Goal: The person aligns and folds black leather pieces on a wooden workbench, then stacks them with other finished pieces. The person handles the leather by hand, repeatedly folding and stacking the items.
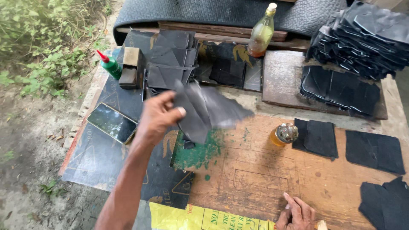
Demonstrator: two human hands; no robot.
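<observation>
2 hands (157, 117), 2 bottles (261, 32), 1 phone (112, 122)

Phone (112, 122) at nine o'clock: flat dark rectangular screen, reflecting foliage, lying on a black printed sheet (98, 157) with gold markings. Yellow plastic bag (200, 218) with dark print at six o'clock, on the table's (255, 174) near edge.

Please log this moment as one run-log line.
left hand: lifts dark grey flexible sheet piece | right hand: rests on worn wooden board | nearby: small amber glue jar
</observation>
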